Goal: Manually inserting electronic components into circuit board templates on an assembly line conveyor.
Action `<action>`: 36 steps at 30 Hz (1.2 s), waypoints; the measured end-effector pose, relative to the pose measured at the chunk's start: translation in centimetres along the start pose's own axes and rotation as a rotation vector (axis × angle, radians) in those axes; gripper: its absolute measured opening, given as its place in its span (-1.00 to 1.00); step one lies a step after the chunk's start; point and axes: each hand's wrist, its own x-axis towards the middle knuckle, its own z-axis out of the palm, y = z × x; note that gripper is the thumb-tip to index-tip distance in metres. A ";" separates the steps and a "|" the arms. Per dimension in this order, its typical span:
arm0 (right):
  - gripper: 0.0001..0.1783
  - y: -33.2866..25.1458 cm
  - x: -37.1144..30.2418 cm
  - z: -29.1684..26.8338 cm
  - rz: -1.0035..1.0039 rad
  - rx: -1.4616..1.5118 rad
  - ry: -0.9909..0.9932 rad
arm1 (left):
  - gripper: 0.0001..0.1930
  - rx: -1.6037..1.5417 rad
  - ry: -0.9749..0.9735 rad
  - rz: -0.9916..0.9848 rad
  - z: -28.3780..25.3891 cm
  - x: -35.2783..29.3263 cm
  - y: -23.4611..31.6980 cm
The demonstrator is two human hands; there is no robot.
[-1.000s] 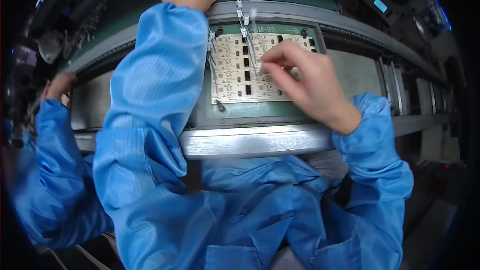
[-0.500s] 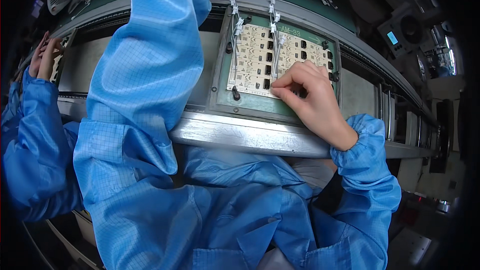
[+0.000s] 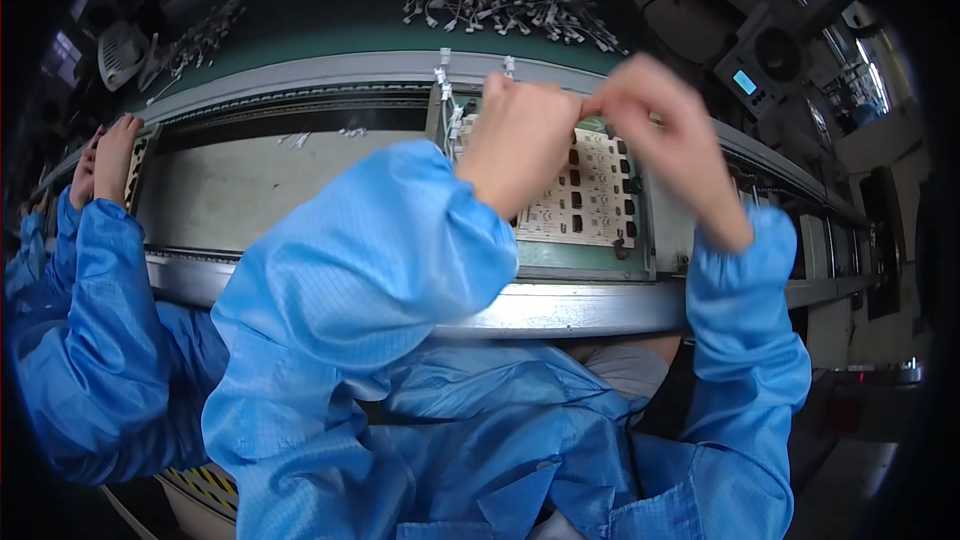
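Observation:
My left hand [image 3: 528, 138] is over the upper part of a panel of pale circuit boards [image 3: 600, 190], its back toward me and its fingers curled. My right hand [image 3: 665, 125], smeared by motion, is beside it with the fingers bent; the fingertips of both hands meet above the panel. Whatever is pinched there is hidden or too small to make out. The panel, dotted with black connectors, lies in a green fixture [image 3: 570, 265] with a grey frame. White-plugged cables [image 3: 447, 100] stand along the panel's left side, partly behind my left hand.
A heap of white-plugged cables [image 3: 515, 0] lies on the green surface beyond the rail, with a smaller heap [image 3: 205, 35] further left. A metal rail [image 3: 560, 308] runs along the near side. Another person's hands [image 3: 112, 160] are at the left. A device with a lit screen [image 3: 744, 81] stands at the right.
My left hand has come back from the far cable heap to the panel. My right hand has lifted off the boards and moved up to meet it. The view has shifted.

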 end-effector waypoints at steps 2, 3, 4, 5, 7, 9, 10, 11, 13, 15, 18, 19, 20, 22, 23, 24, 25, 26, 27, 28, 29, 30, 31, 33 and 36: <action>-0.81 2.3 5.1 -1.2 -0.016 -0.090 0.215 | -0.89 0.085 0.024 0.031 -0.4 -1.3 1.4; -0.78 3.7 6.8 -1.2 0.111 -0.284 0.223 | -0.91 0.134 0.034 0.077 0.6 -1.4 1.9; -0.76 6.9 8.4 -0.4 0.013 -0.274 0.187 | -0.92 0.163 0.032 0.055 1.3 -1.1 2.4; -0.71 8.4 9.0 0.1 0.105 -0.274 0.058 | -0.92 0.154 0.027 0.082 2.1 -1.0 2.6; -0.68 11.9 11.0 3.5 -0.098 -0.624 0.063 | -0.95 0.202 0.120 0.139 2.3 -1.9 2.6; -0.78 11.7 11.7 5.4 -0.122 -0.670 0.052 | -0.95 0.228 0.102 0.121 2.7 -2.4 1.9; -0.82 12.9 12.0 5.3 -0.127 -0.733 0.042 | -0.94 0.208 0.133 0.114 2.8 -2.2 1.8; -0.84 15.0 11.5 4.4 -0.089 -0.813 0.010 | -0.93 0.142 0.148 0.117 3.1 -1.0 1.9; -0.84 12.9 12.9 3.5 -0.025 -0.732 0.051 | -0.96 0.090 0.099 0.011 1.3 -0.9 2.0; -0.83 13.3 13.3 3.4 -0.145 -0.751 0.031 | -0.99 0.001 0.114 -0.049 0.9 -1.0 1.2; -0.83 13.5 13.2 3.7 -0.148 -0.815 -0.051 | -0.97 0.183 0.170 0.037 0.8 -0.4 0.8; -0.83 13.5 12.9 3.2 -0.129 -0.818 -0.041 | -0.96 0.311 0.241 0.100 0.7 0.0 0.8; -0.82 12.5 12.7 2.9 -0.167 -0.761 -0.003 | -0.92 0.371 0.277 0.136 0.6 0.3 0.7; -0.81 12.2 12.5 1.7 -0.184 -0.706 0.061 | -0.91 0.400 0.292 0.157 0.8 1.2 1.9; -0.82 10.3 12.3 1.1 -0.110 -0.644 0.106 | -0.89 0.446 0.322 0.158 1.1 1.0 2.3; -0.82 9.9 12.8 0.9 -0.122 -0.566 0.167 | -0.89 0.456 0.306 0.154 1.6 0.8 2.2; -0.81 9.4 13.1 0.9 -0.133 -0.487 0.229 | -0.91 0.441 0.237 0.107 2.2 0.4 2.0; -0.79 8.8 14.2 0.3 -0.128 -0.312 0.227 | -0.92 0.429 0.183 0.068 2.1 0.2 2.1; -0.79 8.2 15.0 0.0 -0.135 -0.303 0.236 | -0.92 0.443 0.181 0.070 1.8 0.0 2.1; -0.78 9.0 14.5 -1.6 -0.151 -0.322 0.254 | -0.94 0.280 0.099 -0.035 2.7 0.6 2.3; -0.77 9.7 13.8 -3.2 -0.167 -0.340 0.271 | -0.94 0.120 0.007 -0.138 3.4 1.2 2.7; -0.77 7.9 13.1 -3.9 0.096 0.055 0.191 | -0.91 0.078 -0.087 -0.222 3.0 1.4 2.6; -0.77 8.9 13.7 -4.4 0.021 0.011 0.250 | -0.91 0.079 -0.096 -0.212 3.1 1.6 2.4; -0.77 8.1 12.5 -5.5 0.047 0.063 0.324 | -0.91 0.042 -0.089 -0.263 3.7 1.7 2.3; -0.79 6.7 11.5 -5.0 0.032 0.184 0.318 | -0.90 0.091 -0.128 -0.310 2.7 0.7 1.4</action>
